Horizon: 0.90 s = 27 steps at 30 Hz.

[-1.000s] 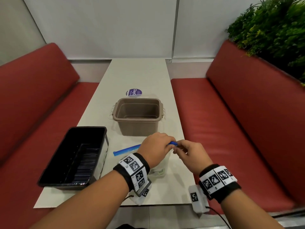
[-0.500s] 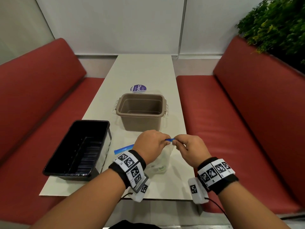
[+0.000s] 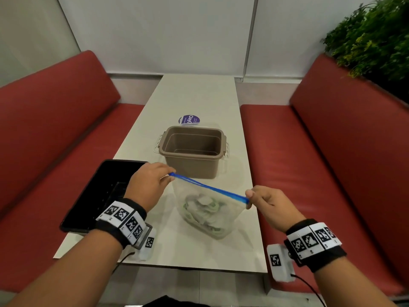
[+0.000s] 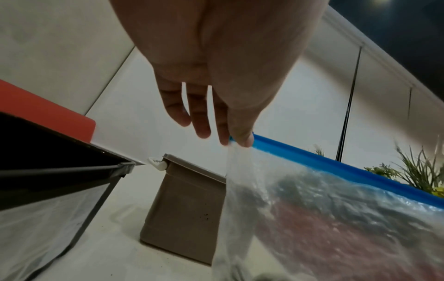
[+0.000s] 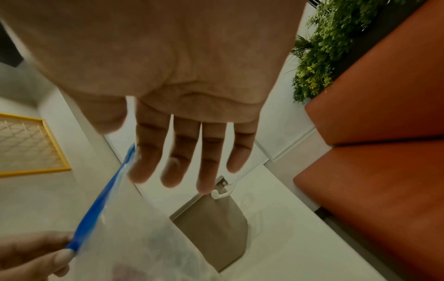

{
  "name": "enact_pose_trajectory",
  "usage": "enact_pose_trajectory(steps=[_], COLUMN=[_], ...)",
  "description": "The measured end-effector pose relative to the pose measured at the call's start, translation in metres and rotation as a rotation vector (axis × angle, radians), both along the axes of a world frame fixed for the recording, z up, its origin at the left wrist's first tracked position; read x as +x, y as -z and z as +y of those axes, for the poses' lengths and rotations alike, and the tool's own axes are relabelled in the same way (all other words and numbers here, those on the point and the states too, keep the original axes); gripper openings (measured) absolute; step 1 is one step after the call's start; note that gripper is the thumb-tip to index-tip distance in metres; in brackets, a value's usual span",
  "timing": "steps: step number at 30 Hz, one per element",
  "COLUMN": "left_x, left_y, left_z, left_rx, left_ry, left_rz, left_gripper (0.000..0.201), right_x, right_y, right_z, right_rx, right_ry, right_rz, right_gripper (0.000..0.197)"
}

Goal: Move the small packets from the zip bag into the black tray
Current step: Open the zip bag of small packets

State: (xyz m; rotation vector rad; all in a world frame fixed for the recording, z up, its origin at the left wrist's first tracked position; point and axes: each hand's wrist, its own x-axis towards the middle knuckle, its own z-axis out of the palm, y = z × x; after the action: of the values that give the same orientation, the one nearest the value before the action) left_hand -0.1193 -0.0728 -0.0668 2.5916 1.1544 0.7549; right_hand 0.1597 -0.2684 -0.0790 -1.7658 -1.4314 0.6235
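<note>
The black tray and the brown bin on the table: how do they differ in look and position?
The black tray is shallow and long; the brown bin is deeper and boxier. The black tray sits near the table's left edge; the brown bin stands farther back, in the middle. The brown bin has white side latches; the black tray shows none. Both are open-topped and look empty.

So from my seat: zip bag [image 3: 205, 209] hangs over the bench [image 3: 199, 96] between my hands, tray [image 3: 93, 200] to its left, tub [image 3: 192, 149] behind it, packets [image 3: 203, 209] inside the bag.
</note>
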Motion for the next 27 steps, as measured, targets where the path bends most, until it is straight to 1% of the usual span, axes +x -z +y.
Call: enact_pose_trajectory(steps=[2,3,4,6,7,8,9,11,13,14,16,17,19,21,22,23,25,27], left_x=[0.002,0.004,0.007,0.015,0.018,0.022,0.026,0.033,0.039,0.041,0.045,0.047,0.049,0.048,0.047,0.046,0.043,0.039], left_y=[-0.006,-0.009,-0.01,-0.009,-0.005,0.0,0.004,0.009,0.009,0.008,0.003,0.001,-0.002,-0.001,0.0,0.001,0.001,0.002], left_z=[-0.008,-0.013,-0.018,-0.026,-0.027,-0.027,-0.027,-0.026,-0.027,-0.028,-0.028,-0.028,-0.027,-0.026,-0.026,-0.026,-0.025,-0.02], left_rx=[-0.059,-0.122,-0.186,-0.315,-0.385,-0.449,-0.495,-0.522,-0.552,-0.594,-0.688,-0.718,-0.739,-0.724,-0.72,-0.72,-0.726,-0.694], left_ry=[-0.111,-0.171,-0.213,-0.222,-0.209,-0.2,-0.204,-0.211,-0.2,-0.185,-0.147,-0.128,-0.069,0.005,0.038,0.065,0.088,0.068], left_rz=[-0.084,-0.097,-0.059,0.133,0.205,0.232,0.225,0.185,0.108,0.043,-0.109,-0.158,-0.207,-0.211,-0.211,-0.206,-0.192,-0.191], left_gripper=[0.016,0.024,0.04,0.07,0.081,0.087,0.088,0.081,0.064,0.055,0.037,0.03,0.017,0.007,0.005,0.008,0.018,0.027], right_x=[-0.005,-0.007,-0.009,-0.017,-0.022,-0.027,-0.033,-0.045,-0.057,-0.061,-0.07,-0.074,-0.081,-0.086,-0.087,-0.087,-0.088,-0.086], right_y=[-0.004,-0.004,-0.004,-0.004,-0.004,-0.003,-0.005,-0.005,-0.005,-0.005,-0.004,-0.003,-0.004,-0.003,-0.001,0.001,0.003,0.006], right_z=[0.011,0.019,0.027,0.042,0.049,0.054,0.058,0.064,0.068,0.071,0.075,0.077,0.08,0.086,0.089,0.091,0.094,0.095], right_rx=[-0.032,-0.048,-0.074,-0.147,-0.183,-0.214,-0.239,-0.274,-0.29,-0.292,-0.297,-0.304,-0.316,-0.304,-0.291,-0.279,-0.257,-0.233], right_ry=[0.014,0.036,0.043,-0.003,-0.041,-0.08,-0.116,-0.175,-0.217,-0.22,-0.186,-0.156,-0.103,-0.059,-0.033,0.003,0.094,0.196], right_rz=[0.057,0.079,0.097,0.121,0.121,0.125,0.143,0.172,0.178,0.194,0.236,0.273,0.351,0.375,0.378,0.375,0.32,0.254], right_gripper=[0.053,0.052,0.047,0.032,0.026,0.022,0.018,0.012,0.01,0.011,0.015,0.016,0.018,0.019,0.018,0.015,0.009,0.013])
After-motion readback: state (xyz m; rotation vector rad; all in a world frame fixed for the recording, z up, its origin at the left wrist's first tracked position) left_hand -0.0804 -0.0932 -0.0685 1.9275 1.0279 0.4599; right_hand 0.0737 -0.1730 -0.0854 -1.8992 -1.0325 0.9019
